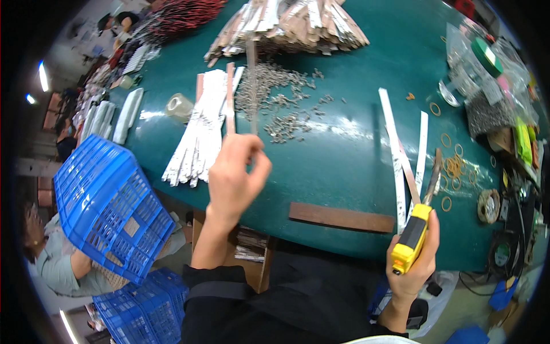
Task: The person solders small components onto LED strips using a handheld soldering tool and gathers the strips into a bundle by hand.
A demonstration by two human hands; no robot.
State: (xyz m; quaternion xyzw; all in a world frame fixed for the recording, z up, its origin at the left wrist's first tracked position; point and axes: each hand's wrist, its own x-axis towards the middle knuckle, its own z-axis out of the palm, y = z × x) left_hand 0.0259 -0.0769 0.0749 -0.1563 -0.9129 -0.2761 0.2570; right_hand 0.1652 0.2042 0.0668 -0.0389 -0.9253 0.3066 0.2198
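Note:
My left hand (235, 172) is closed in a pinch over the near-left part of the table. From its fingers a thin, see-through-looking strip (252, 86), smeared by motion, runs away from me across a heap of small metal parts (269, 89). Beside that hand lies a fanned stack of white strips (200, 126) with some brown ones. My right hand (421, 252) is wrapped round a yellow-and-black handheld tool (413, 238) with a long brownish metal tip. White strips (392, 143) lie just beyond it. A dark brown bar (341, 217) rests near the table's front edge.
A large bundle of strips (292, 28) stands at the back of the green table (349, 172). Rubber bands (455, 166), a jar with a green lid (487, 60) and plastic bags are at right. Tape (179, 106) lies left. A person nearby holds a blue crate (109, 200).

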